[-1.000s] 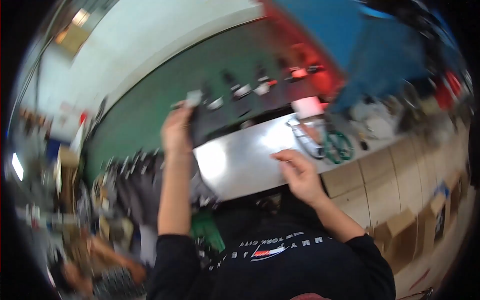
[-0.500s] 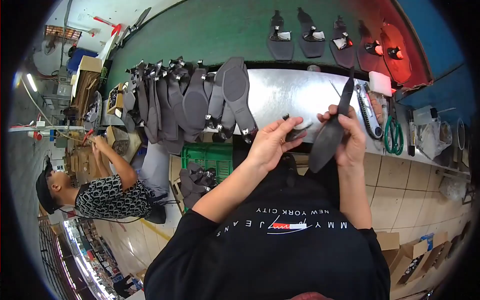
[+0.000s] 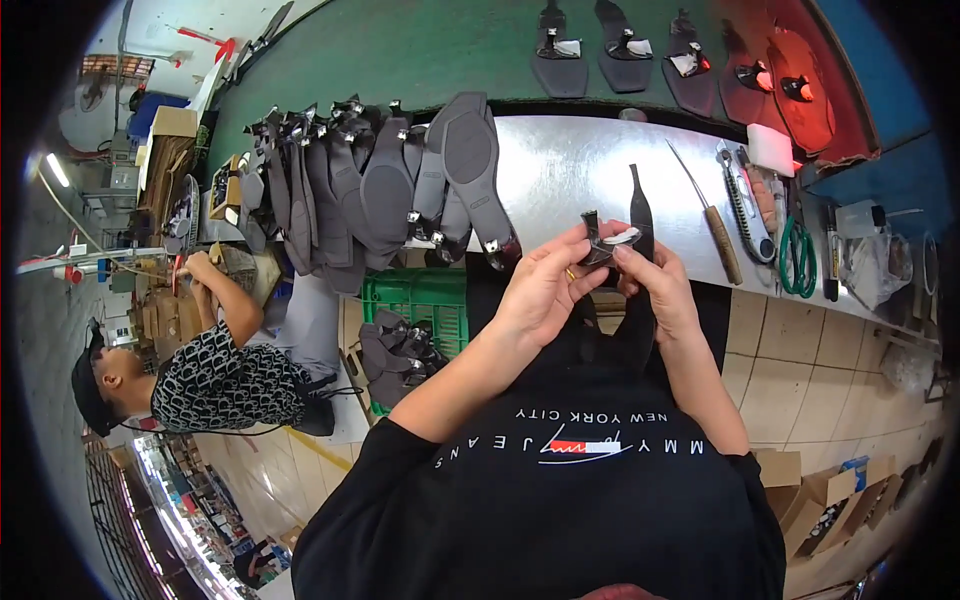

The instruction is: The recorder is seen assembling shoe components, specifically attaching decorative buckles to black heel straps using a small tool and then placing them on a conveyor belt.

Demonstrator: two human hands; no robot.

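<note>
In front of my body, over the bench edge, both hands are close together on one sandal piece. My left hand (image 3: 545,285) is closed, its fingertips pinching a glossy black sandal strap (image 3: 599,250) with a whitish patch on it. My right hand (image 3: 660,287) is closed round a slim dark shoe sole (image 3: 641,205), its narrow end pointing up and away from me. The right thumb presses beside the white patch, where strap and sole meet. My fingers hide much of the sole, so I cannot tell whether the two are joined.
A metal workbench (image 3: 545,150) carries a pile of grey soles (image 3: 385,185) on the left. An awl (image 3: 712,220), a utility knife (image 3: 742,210) and green-handled scissors (image 3: 797,258) lie right. Strapped soles (image 3: 625,65) line the green belt (image 3: 420,50). A co-worker (image 3: 215,370) sits left, beside a green crate (image 3: 415,300).
My right hand has brought the sole left and lower, turning it, and my hands have come together with the strap against it. The awl on the bench is now uncovered.
</note>
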